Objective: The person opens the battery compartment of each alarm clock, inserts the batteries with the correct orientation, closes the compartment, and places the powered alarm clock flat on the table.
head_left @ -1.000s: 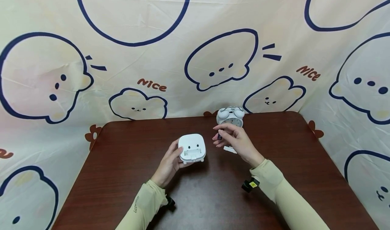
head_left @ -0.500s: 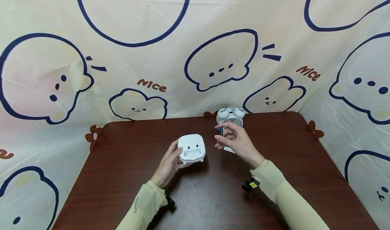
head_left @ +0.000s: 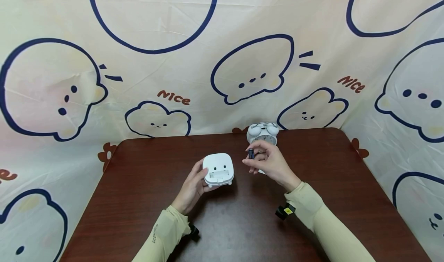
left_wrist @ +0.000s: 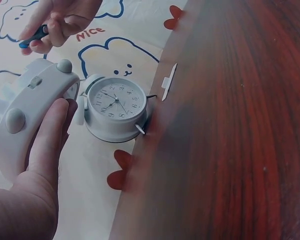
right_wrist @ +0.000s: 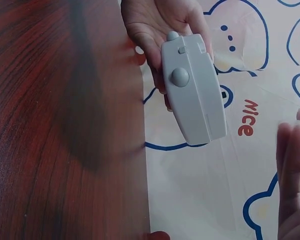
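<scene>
In the head view my left hand (head_left: 190, 187) grips a white rounded-square device (head_left: 218, 160), its back turned up. Two small dark spots and an uncovered battery compartment (head_left: 219, 175) show on that back. Round feet (right_wrist: 180, 77) stick out of its underside in the right wrist view. To the right and apart from it, my right hand (head_left: 274, 163) pinches a small dark battery (head_left: 251, 153) between thumb and fingers. A blue end of this battery (left_wrist: 37, 36) shows in the left wrist view. Below the right hand lies a white battery cover (left_wrist: 169, 82), mostly hidden in the head view.
A white twin-bell alarm clock (head_left: 263, 132) stands at the table's back edge, just behind my right hand. The brown wooden table (head_left: 222, 231) meets a cartoon-printed cloth (head_left: 194, 77) at the back and sides.
The battery has turned in my right fingers, from showing mostly its end to standing roughly upright. The right thumb and fingers have shifted slightly. My left hand and the white device stay put.
</scene>
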A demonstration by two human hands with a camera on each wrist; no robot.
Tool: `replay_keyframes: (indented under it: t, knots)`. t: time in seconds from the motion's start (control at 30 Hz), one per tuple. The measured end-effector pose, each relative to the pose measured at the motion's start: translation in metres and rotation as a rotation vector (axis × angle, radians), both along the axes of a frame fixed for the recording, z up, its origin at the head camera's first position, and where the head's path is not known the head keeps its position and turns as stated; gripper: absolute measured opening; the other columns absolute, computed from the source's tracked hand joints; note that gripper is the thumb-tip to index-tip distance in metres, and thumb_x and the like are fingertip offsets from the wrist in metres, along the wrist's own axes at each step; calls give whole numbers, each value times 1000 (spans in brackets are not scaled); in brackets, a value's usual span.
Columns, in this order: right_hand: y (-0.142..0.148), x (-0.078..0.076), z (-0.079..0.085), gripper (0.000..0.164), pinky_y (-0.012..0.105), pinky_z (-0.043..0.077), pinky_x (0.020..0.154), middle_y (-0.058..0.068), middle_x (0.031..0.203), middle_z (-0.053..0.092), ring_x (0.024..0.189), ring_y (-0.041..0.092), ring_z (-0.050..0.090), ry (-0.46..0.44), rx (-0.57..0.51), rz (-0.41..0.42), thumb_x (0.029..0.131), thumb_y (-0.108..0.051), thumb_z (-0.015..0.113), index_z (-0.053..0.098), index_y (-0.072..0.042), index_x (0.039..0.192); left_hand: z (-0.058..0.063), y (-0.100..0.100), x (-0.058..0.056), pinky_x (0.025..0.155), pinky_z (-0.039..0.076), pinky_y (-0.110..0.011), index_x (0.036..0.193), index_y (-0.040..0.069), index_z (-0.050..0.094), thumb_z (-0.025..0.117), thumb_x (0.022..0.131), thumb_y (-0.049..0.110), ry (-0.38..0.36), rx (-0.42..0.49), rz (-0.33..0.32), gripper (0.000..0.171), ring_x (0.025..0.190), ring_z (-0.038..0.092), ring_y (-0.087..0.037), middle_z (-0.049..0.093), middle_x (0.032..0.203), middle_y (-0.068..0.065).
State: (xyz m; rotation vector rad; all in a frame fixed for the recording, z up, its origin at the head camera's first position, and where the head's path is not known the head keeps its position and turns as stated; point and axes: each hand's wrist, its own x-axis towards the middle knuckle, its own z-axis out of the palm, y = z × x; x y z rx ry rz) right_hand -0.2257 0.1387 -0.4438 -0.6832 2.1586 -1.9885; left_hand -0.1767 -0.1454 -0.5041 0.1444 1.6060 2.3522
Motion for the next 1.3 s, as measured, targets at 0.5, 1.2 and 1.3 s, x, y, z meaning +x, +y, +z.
replay_keyframes:
  t: [0.5, 1.2, 1.3]
  knots:
    - [1, 1, 3, 33, 31, 53, 50, 14, 81, 66, 56, 19, 62, 9, 67, -32, 91, -11, 80, 74, -5, 123, -2, 1, -1, 91, 60, -39, 161, 16, 23, 44, 112, 29, 19, -17, -22, 55, 104, 74, -18, 57, 137, -14]
    - [-2, 7, 7, 28, 23, 43, 52, 7, 81, 64, 61, 15, 51, 171, 113, -117, 78, -10, 91, 78, -10, 103, -1, 2, 0, 91, 60, -39, 161, 16, 23, 45, 112, 29, 21, -25, -7, 55, 103, 73, -18, 51, 142, -20]
    - [-3, 8, 8, 28, 22, 42, 53, 8, 80, 63, 61, 14, 50, 188, 99, -120, 77, -7, 91, 78, -8, 101, 0, 2, 1, 92, 60, -39, 161, 16, 23, 45, 112, 29, 20, -20, -7, 55, 103, 73, -18, 53, 140, -18]
